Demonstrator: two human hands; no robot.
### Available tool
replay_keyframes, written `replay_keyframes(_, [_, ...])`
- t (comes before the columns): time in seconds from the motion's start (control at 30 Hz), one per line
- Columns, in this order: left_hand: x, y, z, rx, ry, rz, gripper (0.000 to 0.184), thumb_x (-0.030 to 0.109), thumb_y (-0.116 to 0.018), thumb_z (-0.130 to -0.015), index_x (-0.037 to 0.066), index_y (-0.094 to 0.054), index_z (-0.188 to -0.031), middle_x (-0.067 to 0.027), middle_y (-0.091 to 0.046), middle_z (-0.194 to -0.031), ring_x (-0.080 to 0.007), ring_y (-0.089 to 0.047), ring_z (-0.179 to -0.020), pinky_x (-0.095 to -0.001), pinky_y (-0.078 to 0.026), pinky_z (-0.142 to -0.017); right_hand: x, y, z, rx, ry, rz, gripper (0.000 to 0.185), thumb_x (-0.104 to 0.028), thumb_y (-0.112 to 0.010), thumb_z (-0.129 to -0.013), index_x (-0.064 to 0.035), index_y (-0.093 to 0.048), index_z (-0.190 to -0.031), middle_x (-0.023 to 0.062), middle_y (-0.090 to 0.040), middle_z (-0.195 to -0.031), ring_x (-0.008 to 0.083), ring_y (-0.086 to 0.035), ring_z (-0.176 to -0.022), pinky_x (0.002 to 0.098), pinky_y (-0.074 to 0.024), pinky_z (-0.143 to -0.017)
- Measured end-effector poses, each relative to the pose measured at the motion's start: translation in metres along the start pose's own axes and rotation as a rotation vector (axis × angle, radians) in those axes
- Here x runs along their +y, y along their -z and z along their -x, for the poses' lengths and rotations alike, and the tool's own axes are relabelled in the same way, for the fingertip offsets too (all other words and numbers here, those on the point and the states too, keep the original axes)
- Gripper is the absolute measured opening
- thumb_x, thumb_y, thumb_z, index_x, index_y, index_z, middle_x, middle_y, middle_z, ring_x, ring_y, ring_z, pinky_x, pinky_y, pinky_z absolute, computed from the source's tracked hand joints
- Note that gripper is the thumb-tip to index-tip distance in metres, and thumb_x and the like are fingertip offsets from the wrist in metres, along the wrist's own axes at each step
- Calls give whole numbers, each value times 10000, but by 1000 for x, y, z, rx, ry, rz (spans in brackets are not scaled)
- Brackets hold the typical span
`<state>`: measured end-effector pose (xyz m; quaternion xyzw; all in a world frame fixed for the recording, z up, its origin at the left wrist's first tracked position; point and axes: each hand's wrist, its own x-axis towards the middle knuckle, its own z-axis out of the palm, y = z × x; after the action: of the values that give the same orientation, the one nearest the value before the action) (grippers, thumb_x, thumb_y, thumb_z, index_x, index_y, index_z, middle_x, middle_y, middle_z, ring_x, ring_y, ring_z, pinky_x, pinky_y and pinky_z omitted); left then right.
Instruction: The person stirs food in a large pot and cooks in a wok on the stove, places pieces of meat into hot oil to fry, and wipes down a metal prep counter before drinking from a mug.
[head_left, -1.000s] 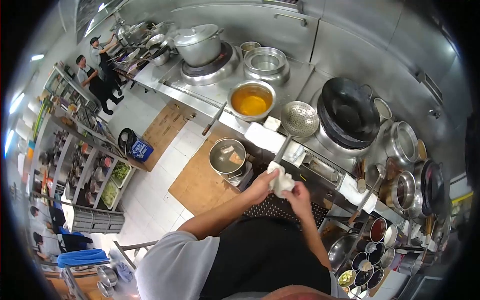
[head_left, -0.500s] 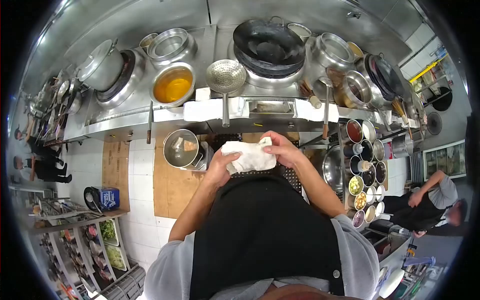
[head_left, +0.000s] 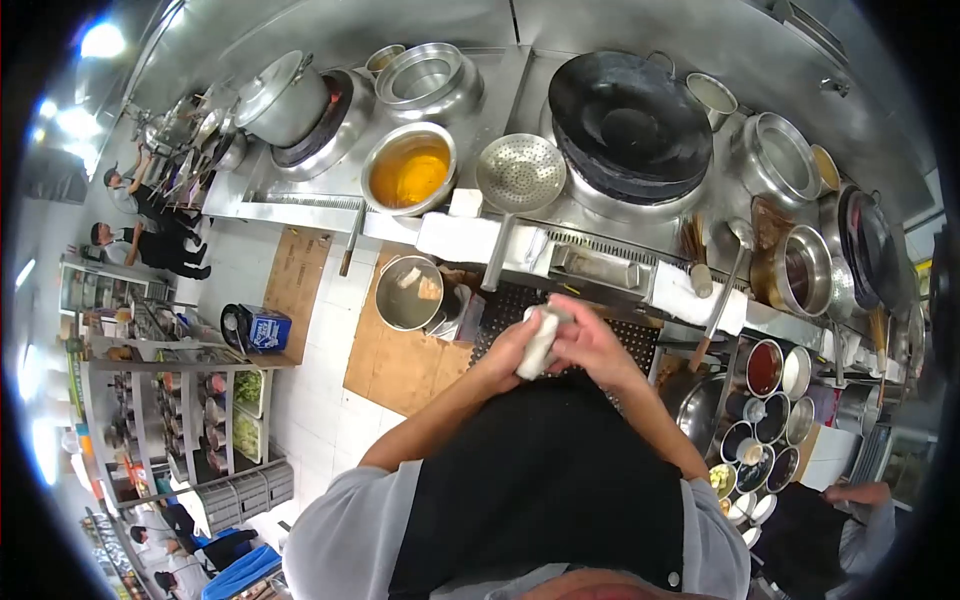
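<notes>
A white cloth (head_left: 540, 347), bunched into a narrow roll, is held in front of my black apron (head_left: 545, 480). My left hand (head_left: 506, 353) is closed on its left side. On the other side, my right hand (head_left: 597, 345) grips the cloth near its upper end, with the fingers partly extended and a little blurred. Just beyond my hands runs the front edge of the stove counter, where a perforated ladle (head_left: 521, 174) rests with its handle pointing toward me.
A black wok (head_left: 632, 125) sits on a burner ahead. Left of it stands a bowl of amber liquid (head_left: 409, 170). A metal pot (head_left: 409, 293) with pale pieces in water is low at left. Ingredient containers (head_left: 765, 367) line the right, near another person (head_left: 825, 535).
The cloth was spread flat between both hands; now it is folded into a narrow roll and my hands are closer together. My view has turned, shifting the stove rightward.
</notes>
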<state>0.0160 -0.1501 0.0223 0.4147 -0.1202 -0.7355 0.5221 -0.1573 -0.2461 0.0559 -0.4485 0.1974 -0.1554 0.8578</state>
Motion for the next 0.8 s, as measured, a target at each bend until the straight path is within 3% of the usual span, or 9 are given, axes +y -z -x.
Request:
replay_keyframes(0.03, [-5, 5, -7, 7, 27, 24, 613, 564, -351, -1095, 46, -547, -1359, -121, -682, -1179, -231, -699, -994, -380, -587, -830, 3, 13, -4, -94, -34, 20, 768, -66, -652, -999, -140, -224, -1632, 137, -616, -1369, 160, -658, -1052, 305, -550, -810])
replay_keyframes(0.13, [-16, 13, -15, 144, -13, 106, 528, 484, -399, -1107, 42, -541, -1358, -120, -681, -1200, -228, -698, -999, -374, -585, -834, 13, 35, -15, -102, -96, 83, 735, -96, -656, -1005, -134, -256, -1620, 143, -613, -1385, 143, -648, -1051, 294, -541, -811])
replay_keyframes(0.2, [-2, 2, -2, 238, -130, -13, 384, 311, -572, -1072, 52, -556, -1356, -88, -685, -1150, -171, -691, -973, -335, -583, -808, 13, 53, -22, -69, -150, 167, 693, -84, -632, -1010, -106, -282, -1608, 158, -592, -1403, 167, -647, -1109, 308, -546, -843])
replay_keyframes(0.3, [9, 11, 20, 300, -81, -123, 493, 235, -728, -953, 28, -547, -1362, -89, -696, -1172, -163, -693, -949, -323, -579, -795, 32, 82, -34, 89, -38, 500, 578, -150, -698, -978, -51, -467, -1499, 173, -643, -1335, 168, -682, -1015, 311, -556, -844])
replay_keyframes(0.33, [8, 20, 26, 282, -72, -122, 493, 235, -728, -953, 28, -547, -1362, -89, -696, -1172, -163, -693, -949, -323, -579, -795, 35, 90, -37, 109, -40, 506, 578, -150, -698, -978, -51, -467, -1499, 173, -643, -1335, 168, -682, -1015, 311, -556, -844])
replay_keyframes(0.4, [5, 38, 41, 291, -59, -322, 663, 141, -795, -839, 7, -496, -1415, -141, -671, -1212, -239, -688, -1039, -375, -595, -861, 40, 100, -42, 195, 2, 736, 540, -232, -763, -924, -34, -578, -1391, 190, -716, -1201, 211, -740, -926, 342, -576, -820])
replay_keyframes(0.5, [2, 66, 69, 295, -102, -335, 646, 84, -796, -809, 7, -525, -1390, -126, -686, -1192, -228, -682, -1057, -372, -572, -917, 55, 92, -52, 267, -7, 836, 504, -255, -776, -901, -26, -629, -1325, 192, -734, -1156, 243, -753, -894, 354, -584, -808])
replay_keyframes(0.67, [18, 153, 164, 411, -184, -493, 567, 90, -805, -796, 14, -592, -1316, -100, -709, -1127, -195, -673, -1039, -349, -542, -927, 85, -2, -88, 221, -128, 1136, 489, -312, -740, -912, -28, -653, -1301, 204, -722, -1198, 309, -733, -991, 414, -568, -884])
replay_keyframes(0.8, [28, 242, 264, 526, -334, -591, 441, 88, -788, -836, 28, -632, -1244, -54, -701, -1048, -150, -662, -932, -321, -549, -819, 149, -110, -137, 10, -81, 1315, 474, -363, -714, -907, -32, -682, -1245, 190, -716, -1197, 350, -700, -1070, 433, -546, -933])
